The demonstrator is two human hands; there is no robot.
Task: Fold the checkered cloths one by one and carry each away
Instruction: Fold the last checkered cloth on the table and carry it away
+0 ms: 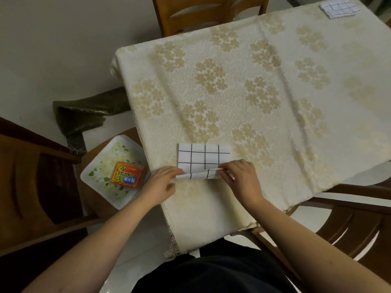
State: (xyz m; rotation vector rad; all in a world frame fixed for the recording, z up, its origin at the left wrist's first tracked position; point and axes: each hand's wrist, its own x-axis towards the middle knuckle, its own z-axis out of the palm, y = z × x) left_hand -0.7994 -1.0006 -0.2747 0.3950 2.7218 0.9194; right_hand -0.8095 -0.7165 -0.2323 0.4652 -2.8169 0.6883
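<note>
On the floral tablecloth (243, 92), my left hand (163, 182) and right hand (241, 176) pinch the checkered cloth (203, 157)'s near edge, lifting it to fold over.

Left hand (163, 182) and right hand (239, 176) both pinch, forearms reaching forward.

You stand at the near edge of the table (243, 92); the checkered cloth (203, 158) lies near that edge, toward the near left corner; your left hand (161, 183) pinches its near left corner and your right hand (239, 176) its near right corner; a folded cloth (340, 9) sits at the far right corner; left of the table, a tray (99, 180) rests on a chair (42, 187), with a box (128, 174) on the tray; another chair (209, 13) stands behind the far edge.
</note>
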